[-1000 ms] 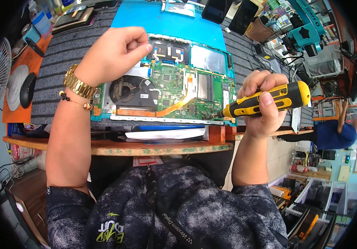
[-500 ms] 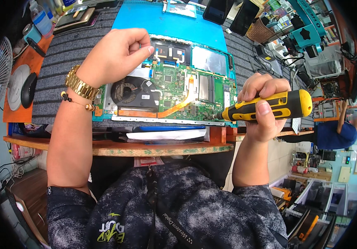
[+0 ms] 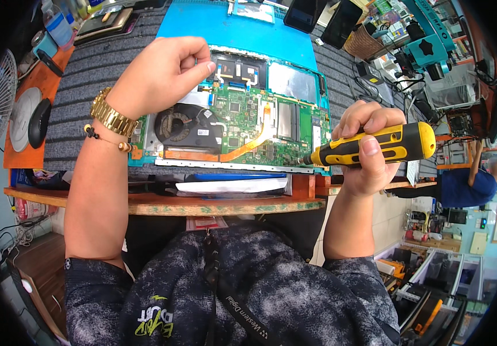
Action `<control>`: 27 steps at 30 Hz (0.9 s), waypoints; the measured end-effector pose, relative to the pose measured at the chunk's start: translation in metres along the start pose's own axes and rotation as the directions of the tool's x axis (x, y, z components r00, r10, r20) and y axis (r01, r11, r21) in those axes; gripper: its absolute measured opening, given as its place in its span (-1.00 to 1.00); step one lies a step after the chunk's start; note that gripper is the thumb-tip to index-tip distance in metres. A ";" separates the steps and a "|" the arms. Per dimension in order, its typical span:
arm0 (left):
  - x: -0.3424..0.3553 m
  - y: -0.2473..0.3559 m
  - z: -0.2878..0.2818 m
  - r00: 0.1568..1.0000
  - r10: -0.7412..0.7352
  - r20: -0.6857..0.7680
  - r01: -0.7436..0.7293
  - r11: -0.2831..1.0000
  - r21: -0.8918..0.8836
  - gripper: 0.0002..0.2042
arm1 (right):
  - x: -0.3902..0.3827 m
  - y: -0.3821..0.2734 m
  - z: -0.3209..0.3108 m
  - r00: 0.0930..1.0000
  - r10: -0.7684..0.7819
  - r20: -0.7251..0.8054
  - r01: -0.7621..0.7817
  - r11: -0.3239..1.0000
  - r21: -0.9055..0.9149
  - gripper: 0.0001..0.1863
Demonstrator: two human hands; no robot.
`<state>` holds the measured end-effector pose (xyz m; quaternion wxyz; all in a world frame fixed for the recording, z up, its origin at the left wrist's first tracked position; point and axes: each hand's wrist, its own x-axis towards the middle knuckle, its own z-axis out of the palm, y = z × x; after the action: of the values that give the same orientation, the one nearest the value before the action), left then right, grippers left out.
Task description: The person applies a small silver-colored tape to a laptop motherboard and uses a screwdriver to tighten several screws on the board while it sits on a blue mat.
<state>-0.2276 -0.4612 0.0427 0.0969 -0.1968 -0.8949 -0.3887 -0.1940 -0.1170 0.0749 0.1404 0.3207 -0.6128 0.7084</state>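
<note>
An opened laptop base lies before me, its green circuit board (image 3: 243,118) bare, with a black cooling fan (image 3: 186,128) at left and a copper heat pipe (image 3: 243,151) along the near side. My right hand (image 3: 370,135) is wrapped round a yellow-and-black screwdriver (image 3: 387,145). Its tip points left and meets the board's near right corner. Over the far left part of the laptop hovers my left hand (image 3: 167,72), fingers curled in and thumb against them. Whatever those fingers may hold is hidden.
Under the laptop lie a blue mat (image 3: 237,34) and a ribbed grey mat (image 3: 95,75). Two dark phones (image 3: 341,26) and a wicker basket (image 3: 364,41) stand far right, near a teal microscope (image 3: 427,49). A bottle (image 3: 58,29) stands far left. Another person (image 3: 471,187) is off right.
Almost nothing differs. The screwdriver's handle has turned slightly in my right hand, its tip staying at the same corner. My left hand keeps its place.
</note>
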 end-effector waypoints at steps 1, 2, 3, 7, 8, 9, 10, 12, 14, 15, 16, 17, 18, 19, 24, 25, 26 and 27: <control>0.000 0.000 0.000 1.000 -0.012 0.002 0.012 1.000 -0.004 -0.80 | 0.000 0.000 0.000 1.000 0.000 0.000 0.000 1.000 0.000 -0.66; 0.000 0.001 0.001 1.000 -0.022 0.002 0.022 1.000 -0.008 -0.80 | 0.000 -0.001 0.000 1.000 0.001 0.003 -0.001 1.000 -0.004 -0.66; 0.000 0.001 0.000 1.000 -0.023 0.006 0.023 1.000 0.000 -0.80 | 0.000 -0.001 0.000 1.000 0.001 0.007 -0.001 1.000 -0.008 -0.66; 0.000 0.001 0.000 1.000 -0.003 0.004 0.003 1.000 0.011 -0.80 | -0.001 -0.002 0.002 0.999 -0.019 0.044 0.018 1.000 0.025 -0.64; 0.000 0.001 0.000 1.000 0.018 -0.005 -0.018 1.000 0.010 -0.80 | -0.002 -0.003 0.003 0.996 -0.036 0.076 0.036 0.999 0.006 -0.63; -0.001 0.000 0.000 1.000 0.001 0.001 -0.001 1.000 0.000 -0.80 | -0.003 -0.005 0.004 0.993 -0.054 0.108 0.055 0.998 -0.006 -0.63; -0.001 0.000 0.000 1.000 0.000 0.002 0.000 1.000 -0.008 -0.80 | -0.004 -0.006 0.005 0.987 -0.079 0.140 0.082 0.996 -0.018 -0.62; 0.000 0.000 0.001 1.000 0.003 0.004 -0.003 1.000 -0.012 -0.80 | -0.005 -0.007 0.009 0.972 -0.126 0.200 0.140 0.988 -0.057 -0.61; 0.000 0.000 0.001 1.000 0.016 0.000 -0.016 1.000 0.000 -0.80 | -0.007 -0.008 0.013 0.965 -0.125 0.233 0.150 0.984 -0.095 -0.58; 0.000 0.000 0.001 1.000 0.004 0.005 -0.004 1.000 -0.008 -0.81 | -0.007 -0.008 0.014 0.957 -0.133 0.258 0.163 0.982 -0.099 -0.58; -0.001 0.000 0.002 1.000 -0.002 0.006 0.002 1.000 -0.015 -0.81 | -0.007 -0.008 0.015 0.961 -0.122 0.250 0.151 0.983 -0.103 -0.57; -0.001 0.000 0.002 1.000 -0.001 0.003 0.001 1.000 -0.024 -0.81 | -0.005 -0.007 0.015 0.960 -0.122 0.253 0.152 0.983 -0.101 -0.58; -0.001 0.001 0.003 1.000 -0.013 0.011 0.013 1.000 -0.027 -0.82 | -0.005 -0.007 0.016 0.960 -0.113 0.257 0.148 0.982 -0.119 -0.60; -0.001 0.001 0.003 1.000 -0.018 0.015 0.018 0.999 -0.032 -0.82 | -0.004 -0.007 0.016 0.965 -0.112 0.238 0.142 0.984 -0.111 -0.61; 0.001 0.005 0.005 1.000 0.017 -0.002 -0.017 0.999 -0.032 -0.81 | -0.007 -0.009 0.016 0.980 -0.076 0.181 0.101 0.986 -0.131 -0.63; 0.001 0.007 0.004 1.000 0.018 0.004 -0.017 0.999 -0.027 -0.81 | -0.008 -0.009 0.015 0.982 -0.074 0.175 0.096 0.988 -0.124 -0.63; 0.001 0.009 0.004 1.000 0.024 0.007 -0.024 0.999 -0.023 -0.82 | -0.008 -0.009 0.015 0.984 -0.065 0.168 0.086 0.989 -0.120 -0.63; 0.002 0.011 0.004 1.000 0.014 0.014 -0.014 1.000 -0.022 -0.82 | -0.007 -0.008 0.013 0.979 -0.084 0.185 0.102 0.990 -0.094 -0.64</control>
<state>-0.2242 -0.4511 0.0483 0.0909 -0.2069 -0.8898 -0.3965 -0.1800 -0.1265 0.0768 0.1337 0.4041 -0.6432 0.6365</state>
